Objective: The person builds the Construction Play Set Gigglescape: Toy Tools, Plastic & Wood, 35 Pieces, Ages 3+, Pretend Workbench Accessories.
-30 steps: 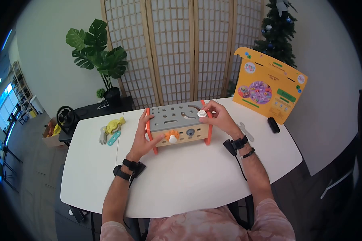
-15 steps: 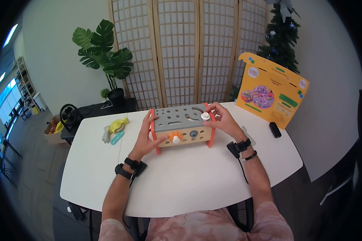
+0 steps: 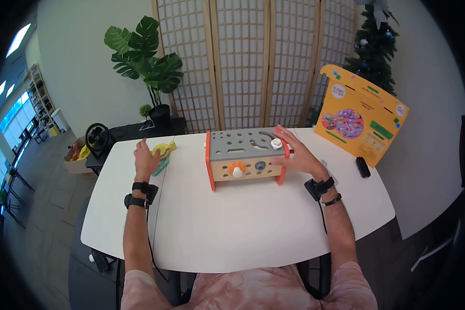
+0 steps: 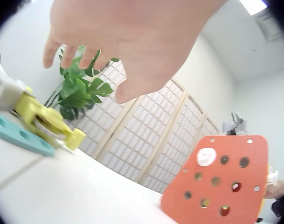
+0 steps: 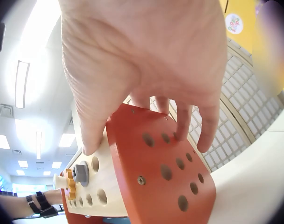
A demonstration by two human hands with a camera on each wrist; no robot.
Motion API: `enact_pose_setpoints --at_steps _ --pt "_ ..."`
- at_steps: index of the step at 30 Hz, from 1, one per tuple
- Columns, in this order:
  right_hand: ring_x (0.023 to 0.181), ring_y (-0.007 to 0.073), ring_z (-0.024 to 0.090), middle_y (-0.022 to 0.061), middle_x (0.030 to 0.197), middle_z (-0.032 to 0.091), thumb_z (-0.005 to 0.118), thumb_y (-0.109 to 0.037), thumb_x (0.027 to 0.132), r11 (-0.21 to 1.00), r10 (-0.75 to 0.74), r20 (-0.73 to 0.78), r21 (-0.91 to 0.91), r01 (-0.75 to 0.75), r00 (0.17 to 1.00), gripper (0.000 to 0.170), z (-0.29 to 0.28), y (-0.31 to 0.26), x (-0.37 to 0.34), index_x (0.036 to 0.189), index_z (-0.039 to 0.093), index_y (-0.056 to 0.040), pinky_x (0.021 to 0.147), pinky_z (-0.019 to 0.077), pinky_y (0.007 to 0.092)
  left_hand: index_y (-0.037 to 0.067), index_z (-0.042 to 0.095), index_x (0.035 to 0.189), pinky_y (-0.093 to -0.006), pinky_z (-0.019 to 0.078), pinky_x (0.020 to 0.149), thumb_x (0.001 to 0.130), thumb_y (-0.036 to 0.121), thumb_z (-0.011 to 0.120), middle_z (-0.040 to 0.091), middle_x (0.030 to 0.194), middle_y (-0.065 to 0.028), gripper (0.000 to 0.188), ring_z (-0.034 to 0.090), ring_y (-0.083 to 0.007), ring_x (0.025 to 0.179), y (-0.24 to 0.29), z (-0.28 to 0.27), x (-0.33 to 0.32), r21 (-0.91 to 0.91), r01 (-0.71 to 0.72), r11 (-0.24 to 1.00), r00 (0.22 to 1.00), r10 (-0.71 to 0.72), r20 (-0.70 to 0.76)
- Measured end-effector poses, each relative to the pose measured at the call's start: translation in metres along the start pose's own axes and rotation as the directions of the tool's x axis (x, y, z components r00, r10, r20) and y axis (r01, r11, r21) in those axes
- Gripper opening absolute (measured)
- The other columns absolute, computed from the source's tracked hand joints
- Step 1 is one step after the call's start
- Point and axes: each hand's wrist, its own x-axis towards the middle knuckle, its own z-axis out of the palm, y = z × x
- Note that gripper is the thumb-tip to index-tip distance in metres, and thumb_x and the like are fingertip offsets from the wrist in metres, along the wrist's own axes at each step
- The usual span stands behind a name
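A toy workbench (image 3: 245, 155) with a grey perforated top and red-orange end panels stands mid-table. On its front sit an orange gear (image 3: 236, 168) with a white bolt through it and a grey screw head (image 3: 260, 166); a white bolt (image 3: 277, 143) sticks up from the top's right end. My right hand (image 3: 300, 153) holds the workbench's right end, thumb on the front face, fingers over the end panel (image 5: 156, 163). My left hand (image 3: 145, 161), fingers spread and holding nothing, is above the left of the table beside a yellow toy piece (image 4: 46, 119) and a teal holed strip (image 4: 22, 139).
A yellow box (image 3: 364, 116) stands at the back right, with a black object (image 3: 362, 167) in front of it. A grey wrench lies partly hidden behind my right wrist. A fan (image 3: 97, 137) and a potted plant (image 3: 160, 113) stand on the dark side table.
My left hand has let go of the workbench's left end and moved left to the yellow and teal pieces. The right hand's fingers have shifted from the white bolt onto the workbench's end.
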Motion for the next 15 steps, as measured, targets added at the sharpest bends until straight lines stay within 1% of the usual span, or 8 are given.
enact_pose_setpoints --at_steps 2,3,5,6,8,12,14,15 --pt "0.165 0.0344 0.023 0.0176 0.179 0.021 0.094 -0.037 0.084 0.999 -0.025 -0.002 -0.020 0.025 1.000 0.099 0.002 0.003 0.000 0.164 0.044 -0.0096 0.130 0.0325 0.0474 -0.005 0.062 0.136 -0.0523 0.0537 0.103 0.089 0.037 0.081 0.064 0.139 -0.0272 0.066 0.064 -0.0443 0.124 -0.018 -0.012 -0.005 0.361 0.266 0.894 0.924 -0.343 0.167" --pt "0.165 0.0344 0.023 0.0176 0.179 0.021 0.094 -0.037 0.084 1.000 -0.025 -0.003 -0.018 0.025 1.000 0.099 0.002 0.003 0.000 0.164 0.044 -0.0096 0.130 0.0325 0.0474 -0.005 0.062 0.136 -0.0523 0.0537 0.103 0.089 0.037 0.081 0.064 0.139 -0.0272 0.066 0.064 -0.0443 0.124 -0.032 -0.013 -0.006 0.362 0.265 0.894 0.925 -0.342 0.167" --pt "0.166 0.0341 0.022 0.0185 0.179 0.020 0.094 -0.036 0.084 1.000 -0.013 0.001 -0.019 0.013 1.000 0.099 0.002 0.002 -0.001 0.164 0.044 -0.0092 0.130 0.0322 0.0469 -0.003 0.077 0.112 -0.0496 0.0597 0.092 0.084 0.043 0.082 0.076 0.116 -0.0238 0.054 0.074 -0.0395 0.105 -0.056 -0.009 -0.009 0.445 0.280 0.851 0.882 -0.411 0.232" --pt "0.166 0.0341 0.022 0.0185 0.179 0.020 0.094 -0.036 0.084 1.000 -0.012 0.001 -0.020 0.012 1.000 0.099 0.002 0.002 -0.001 0.164 0.044 -0.0092 0.130 0.0322 0.0469 -0.003 0.077 0.112 -0.0496 0.0597 0.092 0.084 0.043 0.082 0.076 0.116 -0.0238 0.054 0.074 -0.0395 0.105 -0.061 -0.008 -0.010 0.444 0.279 0.852 0.882 -0.410 0.233" --pt "0.166 0.0341 0.022 0.0187 0.179 0.020 0.094 -0.037 0.084 0.999 -0.022 0.003 -0.029 0.022 1.000 0.098 0.002 0.002 -0.001 0.164 0.044 -0.0084 0.131 0.0311 0.0472 0.000 0.082 0.095 -0.0460 0.0622 0.086 0.084 0.043 0.081 0.080 0.097 -0.0202 0.044 0.077 -0.0368 0.091 -0.060 -0.013 -0.013 0.393 0.295 0.871 0.895 -0.396 0.206" --pt "0.166 0.0345 0.022 0.0188 0.179 0.021 0.094 -0.037 0.084 0.999 -0.040 -0.003 -0.024 0.040 0.999 0.098 0.001 0.005 0.000 0.164 0.044 -0.0080 0.131 0.0302 0.0475 0.001 0.082 0.101 -0.0453 0.0625 0.084 0.083 0.046 0.082 0.080 0.100 -0.0209 0.049 0.078 -0.0359 0.090 -0.064 -0.006 -0.001 0.428 0.258 0.866 0.896 -0.381 0.229" --pt "0.166 0.0345 0.022 0.0190 0.179 0.021 0.094 -0.037 0.084 0.998 -0.031 0.002 -0.059 0.031 1.000 0.098 0.001 0.004 -0.001 0.164 0.044 -0.0083 0.131 0.0295 0.0474 0.001 0.082 0.099 -0.0409 0.0602 0.080 0.089 0.046 0.080 0.081 0.095 -0.0138 0.046 0.078 -0.0285 0.087 -0.048 -0.011 0.007 0.272 0.366 0.890 0.847 -0.440 0.298" --pt "0.166 0.0345 0.022 0.0190 0.179 0.021 0.094 -0.037 0.084 0.998 -0.032 -0.001 -0.061 0.031 0.999 0.098 0.001 0.003 -0.001 0.164 0.044 -0.0083 0.131 0.0295 0.0474 0.001 0.082 0.099 -0.0409 0.0602 0.080 0.089 0.046 0.080 0.081 0.095 -0.0138 0.046 0.078 -0.0285 0.087 -0.045 -0.005 0.013 0.270 0.364 0.891 0.849 -0.437 0.297"
